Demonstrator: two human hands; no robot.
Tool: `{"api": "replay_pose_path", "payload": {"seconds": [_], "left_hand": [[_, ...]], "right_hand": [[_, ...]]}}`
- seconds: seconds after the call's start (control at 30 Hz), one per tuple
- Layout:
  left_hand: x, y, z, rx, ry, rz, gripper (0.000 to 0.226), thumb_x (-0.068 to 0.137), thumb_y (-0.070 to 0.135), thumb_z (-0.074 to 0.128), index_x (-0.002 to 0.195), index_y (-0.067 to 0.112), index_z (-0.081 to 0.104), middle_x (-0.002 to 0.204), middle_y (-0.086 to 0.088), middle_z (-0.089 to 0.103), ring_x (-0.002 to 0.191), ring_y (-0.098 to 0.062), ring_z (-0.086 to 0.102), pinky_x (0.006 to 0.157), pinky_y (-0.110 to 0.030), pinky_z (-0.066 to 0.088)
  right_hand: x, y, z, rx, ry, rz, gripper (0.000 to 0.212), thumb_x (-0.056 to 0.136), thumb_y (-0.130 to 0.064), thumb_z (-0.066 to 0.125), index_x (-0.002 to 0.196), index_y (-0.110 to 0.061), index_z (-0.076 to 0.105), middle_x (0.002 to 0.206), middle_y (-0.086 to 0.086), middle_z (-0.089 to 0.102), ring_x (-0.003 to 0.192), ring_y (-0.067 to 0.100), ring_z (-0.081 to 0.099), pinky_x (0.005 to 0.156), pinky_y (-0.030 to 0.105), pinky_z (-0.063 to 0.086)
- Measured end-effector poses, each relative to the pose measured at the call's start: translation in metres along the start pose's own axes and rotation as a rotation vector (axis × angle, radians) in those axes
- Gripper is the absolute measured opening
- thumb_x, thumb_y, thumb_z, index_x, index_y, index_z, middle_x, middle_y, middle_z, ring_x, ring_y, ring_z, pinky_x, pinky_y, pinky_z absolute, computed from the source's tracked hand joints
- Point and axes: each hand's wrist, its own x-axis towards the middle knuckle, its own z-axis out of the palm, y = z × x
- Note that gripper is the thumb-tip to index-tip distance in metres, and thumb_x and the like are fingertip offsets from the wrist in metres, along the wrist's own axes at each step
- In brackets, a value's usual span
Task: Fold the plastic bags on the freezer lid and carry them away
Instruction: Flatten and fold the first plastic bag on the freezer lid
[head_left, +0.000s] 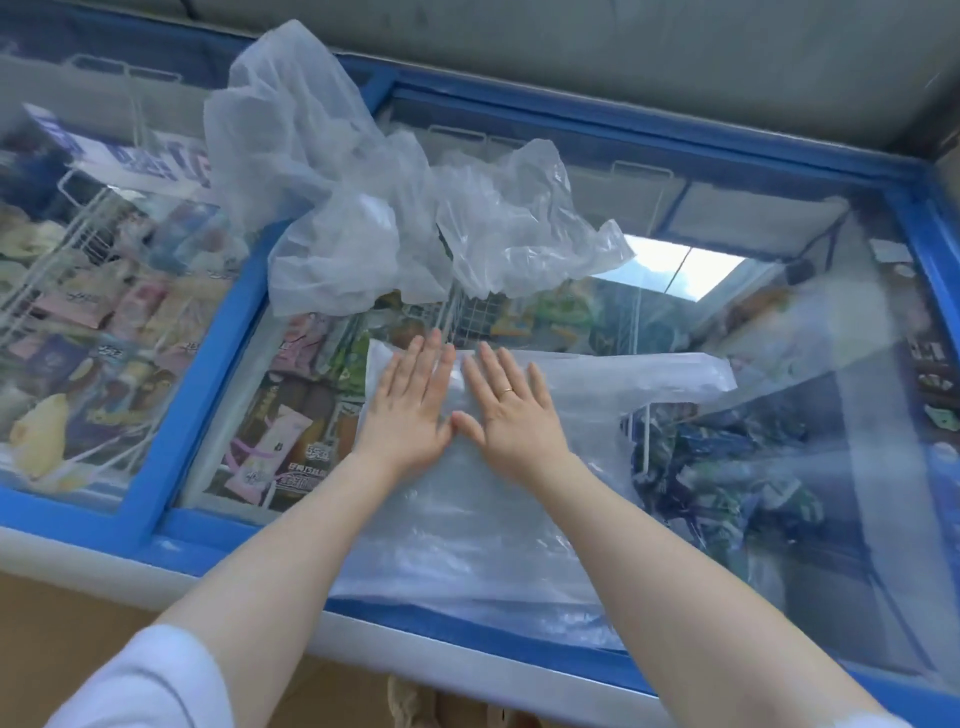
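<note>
A clear plastic bag (483, 525) lies spread flat on the glass freezer lid (753, 467), reaching from mid-lid to the near blue frame. My left hand (410, 402) and my right hand (511, 402) both press flat on its far part, fingers straight, thumbs touching. A handle strip of this bag (649, 374) stretches to the right. Beyond my hands, two crumpled clear bags sit on the lid: a larger one (306, 171) at the left and a smaller one (519, 223) to its right.
The freezer has blue frame bars (208, 374) dividing the sliding glass panes. Packaged ice creams show beneath the glass. A grey wall runs behind the freezer. Brown floor lies below the near edge at the left.
</note>
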Motion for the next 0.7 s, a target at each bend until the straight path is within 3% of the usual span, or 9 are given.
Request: {"api": "replay_pose_path", "payload": {"seconds": [0.13,0.23,0.3,0.37,0.43,0.5,0.53,0.6,0.7], "left_hand": [[0.006,-0.007,0.005,0.035,-0.042,-0.055,0.088,0.079,0.067,0.009,0.147,0.012,-0.008,0.150,-0.001,-0.017,0.141,-0.012,-0.014,0.110,-0.028,-0.017],[0.010,-0.008,0.003,0.029,-0.054,-0.104,0.090,0.075,0.066,-0.004,0.147,0.012,-0.010,0.146,0.003,-0.023,0.142,-0.014,-0.014,0.108,-0.025,-0.018],[0.012,-0.007,0.001,-0.030,-0.064,-0.135,0.086,0.078,0.062,-0.003,0.148,0.012,-0.003,0.150,0.003,-0.016,0.144,-0.016,-0.008,0.109,-0.024,-0.016],[0.013,-0.010,-0.006,-0.127,-0.070,-0.175,0.073,0.087,0.053,0.010,0.148,0.014,0.014,0.156,-0.002,0.003,0.144,-0.019,0.005,0.113,-0.029,-0.005],[0.014,-0.016,-0.015,-0.165,-0.014,-0.158,0.059,0.088,0.042,0.033,0.138,0.010,0.042,0.148,-0.012,0.034,0.136,-0.030,0.030,0.111,-0.043,0.020],[0.017,-0.020,-0.021,-0.051,0.035,-0.085,0.043,0.083,0.033,0.056,0.116,0.005,0.061,0.123,-0.019,0.056,0.113,-0.038,0.052,0.098,-0.047,0.037],[0.018,-0.022,-0.023,0.018,0.053,-0.053,0.038,0.080,0.030,0.065,0.108,0.005,0.064,0.113,-0.019,0.060,0.105,-0.038,0.056,0.095,-0.043,0.037],[0.022,-0.020,-0.032,0.078,0.012,-0.064,0.036,0.081,0.032,0.068,0.106,0.008,0.062,0.108,-0.015,0.058,0.106,-0.034,0.052,0.094,-0.039,0.023],[0.030,-0.024,-0.040,0.085,-0.109,-0.088,0.038,0.089,0.048,0.050,0.110,0.016,0.054,0.113,-0.003,0.049,0.114,-0.026,0.037,0.094,-0.034,0.016]], "right_hand": [[-0.003,0.047,0.003,-0.036,0.061,0.101,0.078,0.080,-0.062,-0.003,0.150,-0.026,0.001,0.158,-0.003,-0.003,0.145,0.016,-0.005,0.115,0.035,-0.008],[-0.017,0.088,-0.007,-0.032,0.052,0.203,0.071,0.087,-0.058,0.000,0.150,-0.025,0.000,0.158,-0.003,-0.006,0.145,0.016,-0.006,0.115,0.034,-0.007],[-0.026,0.107,-0.012,-0.011,0.017,0.256,0.062,0.095,-0.052,0.007,0.149,-0.026,-0.003,0.158,-0.004,-0.010,0.145,0.015,-0.010,0.115,0.033,-0.009],[-0.029,0.113,-0.019,0.035,0.004,0.278,0.057,0.099,-0.045,0.017,0.150,-0.025,0.003,0.158,-0.001,-0.006,0.145,0.017,-0.007,0.115,0.035,-0.008],[-0.027,0.111,-0.027,0.069,0.094,0.261,0.054,0.099,-0.041,0.032,0.146,-0.018,0.026,0.156,0.007,0.015,0.143,0.027,0.016,0.116,0.040,0.005],[-0.019,0.108,-0.040,0.040,0.203,0.176,0.047,0.093,-0.039,0.049,0.131,-0.011,0.049,0.139,0.015,0.043,0.122,0.036,0.045,0.104,0.045,0.031],[-0.015,0.107,-0.046,0.006,0.191,0.135,0.045,0.092,-0.041,0.052,0.125,-0.011,0.052,0.129,0.013,0.050,0.112,0.035,0.050,0.093,0.042,0.039],[-0.009,0.106,-0.057,0.012,0.074,0.098,0.042,0.092,-0.045,0.049,0.123,-0.016,0.051,0.118,0.006,0.053,0.106,0.028,0.052,0.077,0.034,0.043],[-0.008,0.106,-0.066,0.153,-0.023,0.080,0.034,0.092,-0.041,0.052,0.118,-0.020,0.053,0.117,0.000,0.052,0.099,0.021,0.056,0.074,0.032,0.047]]}}
